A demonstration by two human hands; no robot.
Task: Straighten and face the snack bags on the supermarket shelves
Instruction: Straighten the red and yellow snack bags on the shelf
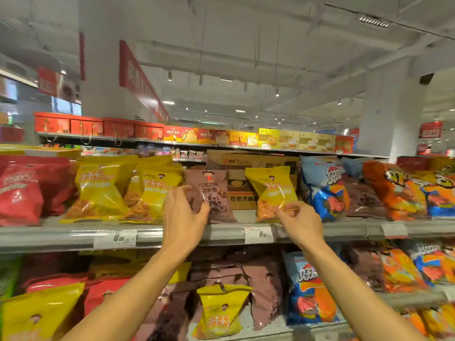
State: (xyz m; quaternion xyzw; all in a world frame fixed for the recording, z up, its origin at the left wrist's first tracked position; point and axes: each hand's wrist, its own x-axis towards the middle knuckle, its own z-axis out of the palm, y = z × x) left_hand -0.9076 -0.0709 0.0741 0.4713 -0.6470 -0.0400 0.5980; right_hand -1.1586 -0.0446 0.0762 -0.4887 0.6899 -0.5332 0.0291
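Note:
A brown chocolate snack bag (216, 193) stands on the upper shelf (221, 233), and my left hand (183, 212) grips its lower left edge. To its right stands a lone yellow snack bag (272, 190), tilted a little; my right hand (301, 221) pinches its bottom right corner. More yellow bags (103, 188) crowd the shelf to the left, beside red bags (27, 190).
Blue bags (322, 185) and orange bags (398, 190) fill the shelf's right side. A cardboard carton (242, 193) sits behind the gap between the two held bags. The lower shelf holds a jumble of brown, yellow, red and blue bags (236, 291). Price tags (258, 235) hang on the rail.

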